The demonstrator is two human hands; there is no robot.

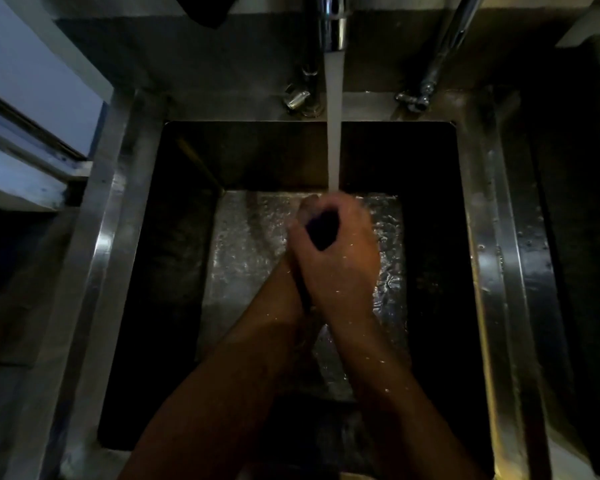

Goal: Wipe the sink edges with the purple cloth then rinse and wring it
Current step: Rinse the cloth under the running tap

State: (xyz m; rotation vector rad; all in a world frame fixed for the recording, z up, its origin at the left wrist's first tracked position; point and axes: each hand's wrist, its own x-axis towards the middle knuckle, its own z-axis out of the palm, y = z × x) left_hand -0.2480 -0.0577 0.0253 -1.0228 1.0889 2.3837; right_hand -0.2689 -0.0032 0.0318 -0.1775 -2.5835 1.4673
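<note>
- I see both hands clasped together over the middle of the sink basin, directly under the running stream.
- Purple cloth: only a dark violet wad shows, bunched between the two hands, at about 12 o'clock from the wrists; the rest is hidden inside the grip.
- Right hand: on top, its fingers curled tight and pressed together round the cloth. Droplets sit on its back and forearm.
- Left hand: mostly covered by the right; only its edge and a fingertip at 11 o'clock of the cloth show. It looks closed on the cloth from below, motion-blurred.
- Faucet: chrome spout at 12 o'clock of the frame; water stream falls straight and meets the hands at their top edge.
- Sink: steel, square; wet, rippled floor glints around the hands; walls dark.
- Second chrome pipe at 1 o'clock, angled; its base fitting rests on the back rim.
- Window frame at 9 o'clock, beside the left rim.
</note>
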